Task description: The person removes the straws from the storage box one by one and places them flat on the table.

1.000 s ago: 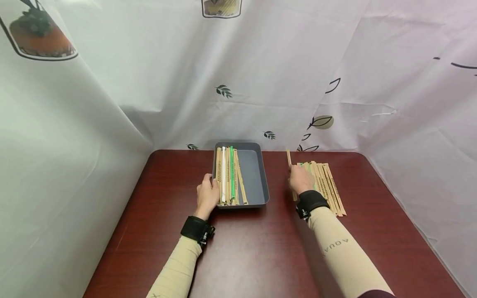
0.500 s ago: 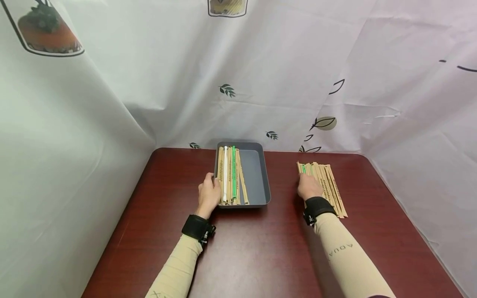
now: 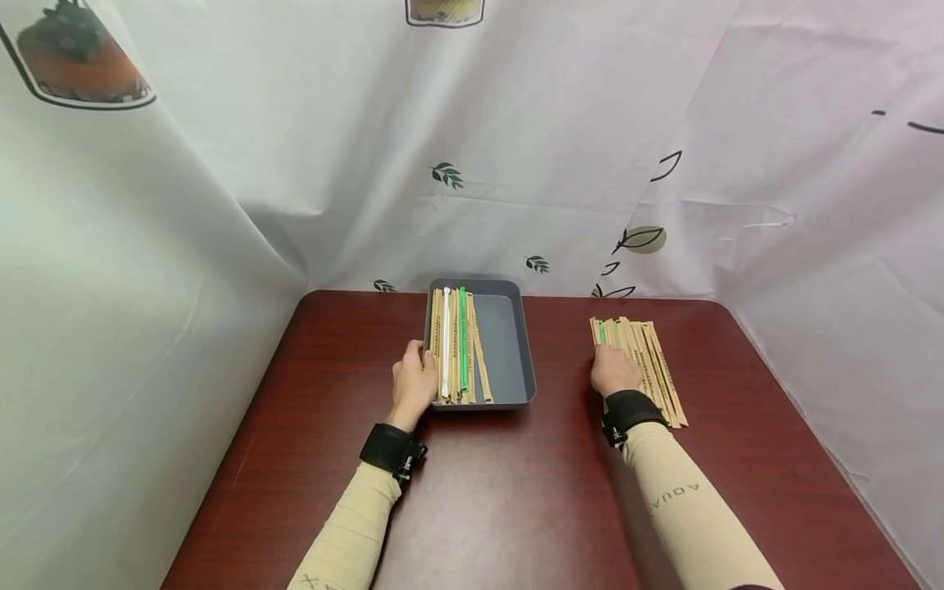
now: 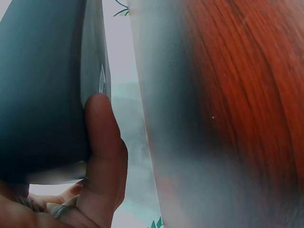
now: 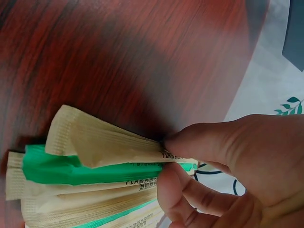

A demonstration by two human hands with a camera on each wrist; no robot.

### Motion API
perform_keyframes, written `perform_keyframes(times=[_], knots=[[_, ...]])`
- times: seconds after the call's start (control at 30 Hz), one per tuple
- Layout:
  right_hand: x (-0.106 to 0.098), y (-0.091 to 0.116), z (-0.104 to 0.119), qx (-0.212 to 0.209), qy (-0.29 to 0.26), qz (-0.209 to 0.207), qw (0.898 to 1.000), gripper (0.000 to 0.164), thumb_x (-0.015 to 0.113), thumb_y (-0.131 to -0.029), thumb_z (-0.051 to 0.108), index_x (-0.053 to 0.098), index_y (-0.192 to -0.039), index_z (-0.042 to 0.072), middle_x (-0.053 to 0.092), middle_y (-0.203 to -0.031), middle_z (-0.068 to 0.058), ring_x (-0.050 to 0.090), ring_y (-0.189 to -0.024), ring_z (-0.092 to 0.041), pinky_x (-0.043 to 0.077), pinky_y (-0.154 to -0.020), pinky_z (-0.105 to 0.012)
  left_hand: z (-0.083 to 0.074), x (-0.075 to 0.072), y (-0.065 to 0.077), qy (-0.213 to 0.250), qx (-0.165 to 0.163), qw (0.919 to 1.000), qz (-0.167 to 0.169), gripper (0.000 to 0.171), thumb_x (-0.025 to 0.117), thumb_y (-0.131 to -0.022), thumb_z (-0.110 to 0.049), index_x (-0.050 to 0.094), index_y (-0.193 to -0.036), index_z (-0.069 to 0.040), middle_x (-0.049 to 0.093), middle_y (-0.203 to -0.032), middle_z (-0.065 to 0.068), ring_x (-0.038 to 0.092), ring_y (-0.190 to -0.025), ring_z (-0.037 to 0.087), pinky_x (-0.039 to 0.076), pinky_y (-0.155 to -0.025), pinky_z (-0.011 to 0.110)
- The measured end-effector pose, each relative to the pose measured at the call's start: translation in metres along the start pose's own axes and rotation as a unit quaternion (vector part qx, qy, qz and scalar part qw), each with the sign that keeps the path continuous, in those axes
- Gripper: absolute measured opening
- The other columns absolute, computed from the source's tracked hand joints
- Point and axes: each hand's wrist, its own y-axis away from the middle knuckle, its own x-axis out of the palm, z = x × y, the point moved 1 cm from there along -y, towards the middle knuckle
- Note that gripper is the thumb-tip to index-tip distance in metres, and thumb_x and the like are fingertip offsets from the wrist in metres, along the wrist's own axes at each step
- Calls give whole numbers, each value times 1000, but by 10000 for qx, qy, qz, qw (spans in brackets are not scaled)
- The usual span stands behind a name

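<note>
My left hand (image 3: 415,382) grips the left wall of a grey tray (image 3: 525,360), its fingers against the outside in the left wrist view. Along the tray's left side lie several paper-wrapped straws (image 3: 456,344), mostly brown, with a white-wrapped one (image 3: 446,344) and a green-wrapped one (image 3: 463,340). My right hand (image 3: 616,370) is over the left edge of a second group of wrapped straws (image 3: 655,369). In the right wrist view its thumb and index finger pinch a brown paper-wrapped straw (image 5: 104,142). Beneath that straw a green-wrapped straw (image 5: 66,166) partly shows.
A dark red wooden table (image 3: 479,492) carries the tray and the straws. White printed cloth (image 3: 354,147) hangs behind and at both sides. Between tray and straw group lies a strip of bare tabletop.
A second ago my right hand held a brown straw apart from the group, on its left. Hand and straw have since shifted right, against the group. My left hand has kept its grip.
</note>
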Motion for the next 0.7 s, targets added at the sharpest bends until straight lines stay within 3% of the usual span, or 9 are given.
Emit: perform_keyframes(times=[0.4,0.53,0.7], knots=[[-5,3,5,-84,-20,-161,9998,28,46,-98,4,66,-118,-1,64,-119,-34,64,-105,-52,45,-87,-71,-1,0,1,-39,27,10000,-59,37,45,-110,-22,55,-141,-5,55,-68,8,47,-54,22,36,-54,34],[-20,5,20,-343,-174,-427,9983,31,53,-98,5,63,-127,0,66,-119,-31,64,-103,-50,47,-82,-69,-2,0,1,-1,56,10000,-6,37,44,-110,-21,54,-142,-5,49,-61,7,42,-47,20,33,-51,33],[-44,5,54,-712,-329,-812,9936,46,65,-98,13,56,-142,2,67,-115,-28,66,-91,-45,51,-72,-58,-3,1,2,8,47,10000,1,38,44,-110,-22,52,-143,-6,49,-61,6,42,-47,20,33,-51,34]])
